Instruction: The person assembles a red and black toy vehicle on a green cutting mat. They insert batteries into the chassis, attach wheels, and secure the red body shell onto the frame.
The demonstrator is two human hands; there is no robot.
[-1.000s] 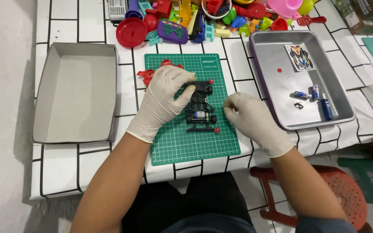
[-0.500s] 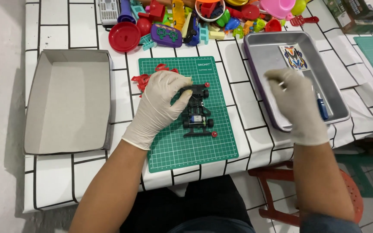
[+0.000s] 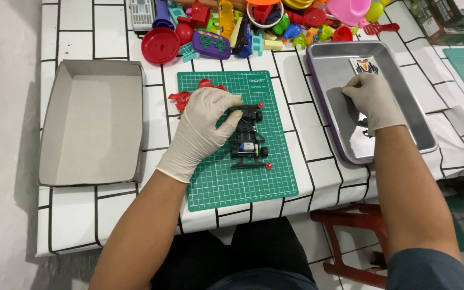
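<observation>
our gloved hands on the toy car chassis and in the metal tray.
our left hand (image 3: 202, 128) has its fingers (image 3: 231, 115) gripping the black toy car chassis (image 3: 248, 137) on the green cutting mat (image 3: 216, 182); our right hand (image 3: 370, 99) reaches into the metal tray (image 3: 404, 96), fingers curled, grip hidden from us; beyond, toys crowd the table (image 3: 108, 215).

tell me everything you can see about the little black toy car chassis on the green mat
The toy car chassis is a small black plastic frame without a body shell, lying flat near the middle of the green cutting mat. It has black wheels at its sides, small red rollers at its corners, and a pale blue part near its middle. The gloved left hand rests on its left side, fingers touching the frame. The gloved right hand is away from it, in the metal tray.
</observation>
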